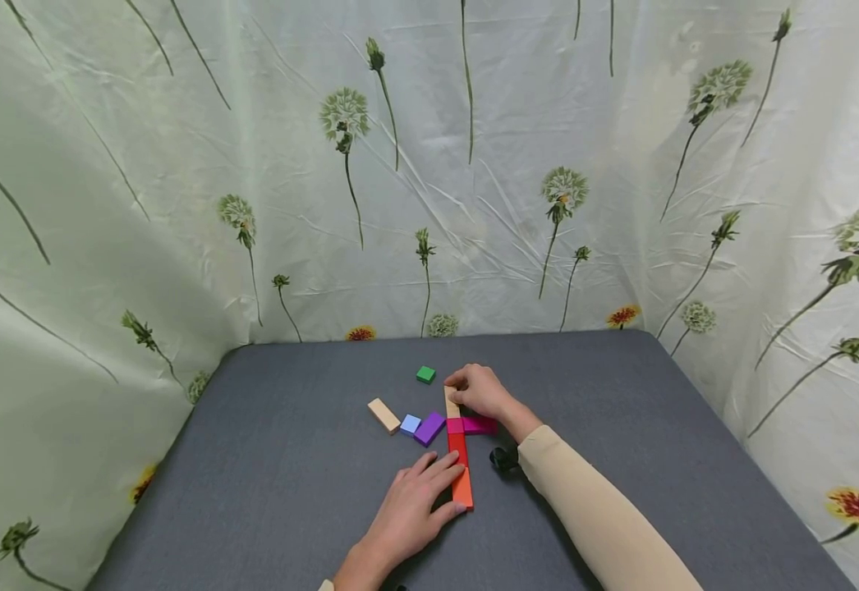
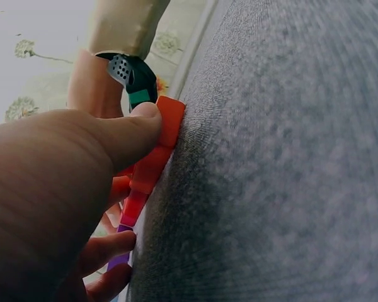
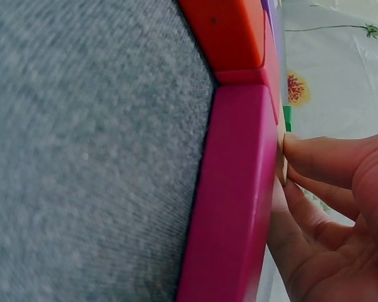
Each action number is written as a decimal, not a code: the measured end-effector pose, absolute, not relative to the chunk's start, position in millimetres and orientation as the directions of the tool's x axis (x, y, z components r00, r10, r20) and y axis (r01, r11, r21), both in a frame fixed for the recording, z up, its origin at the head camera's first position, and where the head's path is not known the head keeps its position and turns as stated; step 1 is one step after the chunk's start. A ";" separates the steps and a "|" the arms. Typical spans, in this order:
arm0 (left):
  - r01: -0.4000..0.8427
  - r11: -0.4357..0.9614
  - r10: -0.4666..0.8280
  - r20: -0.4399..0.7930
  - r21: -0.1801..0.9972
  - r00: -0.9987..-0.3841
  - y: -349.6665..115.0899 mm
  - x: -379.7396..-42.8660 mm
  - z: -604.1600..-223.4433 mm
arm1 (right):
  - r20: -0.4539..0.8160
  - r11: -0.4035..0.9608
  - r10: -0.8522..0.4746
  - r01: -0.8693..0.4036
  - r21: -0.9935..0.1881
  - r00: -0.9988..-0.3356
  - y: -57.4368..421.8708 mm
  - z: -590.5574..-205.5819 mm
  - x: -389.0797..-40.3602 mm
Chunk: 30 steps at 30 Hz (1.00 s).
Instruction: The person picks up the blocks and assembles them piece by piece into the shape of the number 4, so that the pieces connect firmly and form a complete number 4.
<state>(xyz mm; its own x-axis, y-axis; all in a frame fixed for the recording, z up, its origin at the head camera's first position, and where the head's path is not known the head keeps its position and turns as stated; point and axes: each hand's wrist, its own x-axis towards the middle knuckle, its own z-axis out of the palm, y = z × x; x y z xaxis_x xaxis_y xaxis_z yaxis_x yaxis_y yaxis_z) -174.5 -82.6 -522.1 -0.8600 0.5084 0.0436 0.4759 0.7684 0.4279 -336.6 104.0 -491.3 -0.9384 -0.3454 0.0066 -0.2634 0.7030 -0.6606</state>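
A line of blocks runs away from me: an orange block (image 1: 462, 490) nearest, then a red block (image 1: 458, 446), a small pink block (image 1: 455, 425) and a natural wooden block (image 1: 452, 402) at the far end. My right hand (image 1: 483, 392) pinches that wooden block between thumb and fingers. A magenta block (image 3: 233, 189) branches off to the right of the pink one. With fingers fairly straight, my left hand (image 1: 411, 505) rests against the orange and red blocks. In the left wrist view its thumb touches the orange block (image 2: 171, 119).
Left of the line lie a purple block (image 1: 429, 428), a light blue block (image 1: 411, 424) and another wooden block (image 1: 383, 416). Farther back is a green block (image 1: 425, 374). A dark wrist device (image 1: 502, 458) sits by the right sleeve. A floral curtain (image 1: 429, 205) hangs behind the grey table.
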 end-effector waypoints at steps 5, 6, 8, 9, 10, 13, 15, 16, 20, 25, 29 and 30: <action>0.479 0.769 0.510 0.045 0.424 -0.859 -82.3 -174.6 -522.9 | 0.008 0.709 -0.340 -0.262 -0.655 -0.940 104.1 -489.0 -332.1; 0.480 0.769 0.511 0.047 0.422 -0.858 -82.4 -174.5 -523.2 | 0.006 0.710 -0.336 -0.258 -0.655 -0.942 104.2 -488.5 -331.2; 0.483 0.769 0.512 0.049 0.419 -0.857 -82.2 -174.8 -524.0 | 0.008 0.713 -0.335 -0.258 -0.652 -0.942 104.0 -487.8 -330.1; 0.483 0.769 0.512 0.049 0.418 -0.858 -82.0 -175.0 -524.5 | 0.010 0.716 -0.335 -0.261 -0.648 -0.942 103.9 -487.3 -329.7; 0.484 0.770 0.512 0.049 0.416 -0.858 -81.9 -175.1 -524.7 | 0.012 0.718 -0.336 -0.264 -0.644 -0.942 103.8 -486.9 -329.3; 0.474 0.771 0.506 0.043 0.425 -0.861 -81.0 -176.0 -524.9 | 0.018 0.728 -0.340 -0.275 -0.628 -0.940 103.2 -485.2 -328.5; 0.468 0.770 0.502 0.040 0.434 -0.864 -81.1 -176.1 -524.9 | 0.018 0.732 -0.339 -0.276 -0.622 -0.941 103.0 -483.6 -327.7; 0.467 0.767 0.502 0.042 0.440 -0.864 -80.9 -176.0 -525.2 | 0.017 0.733 -0.338 -0.275 -0.622 -0.941 103.5 -483.0 -326.6; 0.468 0.752 0.502 0.056 0.464 -0.863 -81.8 -175.0 -525.4 | 0.027 0.730 -0.346 -0.287 -0.621 -0.938 106.8 -479.0 -320.3; 0.467 0.736 0.500 0.070 0.491 -0.863 -83.2 -175.2 -523.6 | 0.067 0.726 -0.370 -0.334 -0.601 -0.926 113.6 -469.5 -309.5; 0.463 0.707 0.497 0.090 0.534 -0.863 -84.8 -176.1 -521.9 | 0.093 0.737 -0.382 -0.364 -0.569 -0.919 119.4 -463.4 -298.8; 0.463 0.696 0.496 0.098 0.550 -0.863 -85.5 -176.1 -521.1 | 0.095 0.739 -0.384 -0.368 -0.564 -0.918 121.1 -462.5 -295.3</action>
<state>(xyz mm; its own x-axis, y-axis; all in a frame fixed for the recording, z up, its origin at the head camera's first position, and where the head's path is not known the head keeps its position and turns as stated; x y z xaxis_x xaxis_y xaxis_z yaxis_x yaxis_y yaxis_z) -176.1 -85.5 -521.1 -0.8627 0.4960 0.0984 0.4626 0.6956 0.5496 -295.3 121.1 -462.5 -0.9183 -0.3844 0.0950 -0.3679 0.7395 -0.5637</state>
